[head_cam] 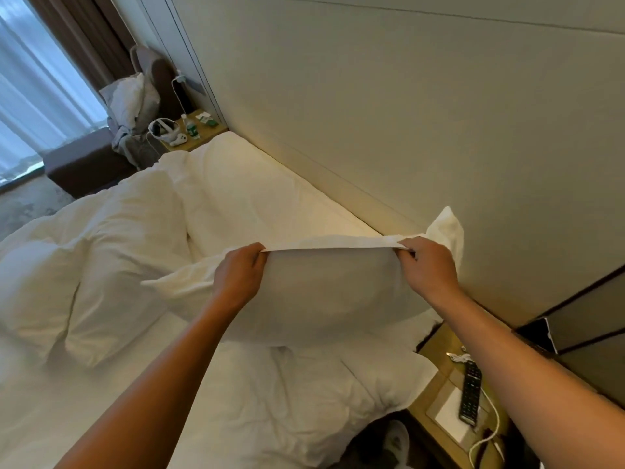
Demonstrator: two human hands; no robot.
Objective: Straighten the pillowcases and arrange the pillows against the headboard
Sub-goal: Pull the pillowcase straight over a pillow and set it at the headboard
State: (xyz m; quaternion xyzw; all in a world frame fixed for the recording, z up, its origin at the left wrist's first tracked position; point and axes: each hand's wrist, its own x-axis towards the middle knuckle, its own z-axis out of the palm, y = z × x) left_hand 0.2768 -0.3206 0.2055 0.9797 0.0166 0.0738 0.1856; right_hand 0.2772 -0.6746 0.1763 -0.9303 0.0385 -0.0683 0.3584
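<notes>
A white pillow (321, 296) is held up above the head end of the bed (209, 394), close to the padded headboard (389, 113) but apart from it, with its top edge pulled taut between both hands. The left hand (238, 277) is closed on that edge toward the pillow's left side, fingers curled over the fabric; the right hand (427, 264) pinches the same edge nearer the right corner, where a loose flap of pillowcase (446, 228) sticks up beyond the knuckles. Both forearms are bare and reach forward from the bottom of the view. Under the held pillow lies another pillow (341, 380), wrinkled, at the near corner of the mattress. Further along the headboard a third pillow (233, 194) rests flat, and beside it, toward the middle of the bed, a fourth pillow (125, 265) lies at an angle on the rumpled duvet (30, 279). At the lower right a bedside worktop (446, 401) carries a black remote control (470, 390) and a white cable (487, 431). At the far end, a second bedside worktop (199, 130) holds small bottles and a white headset (162, 127), with an armchair (148, 86) piled with bedding near the curtained window (37, 82).
</notes>
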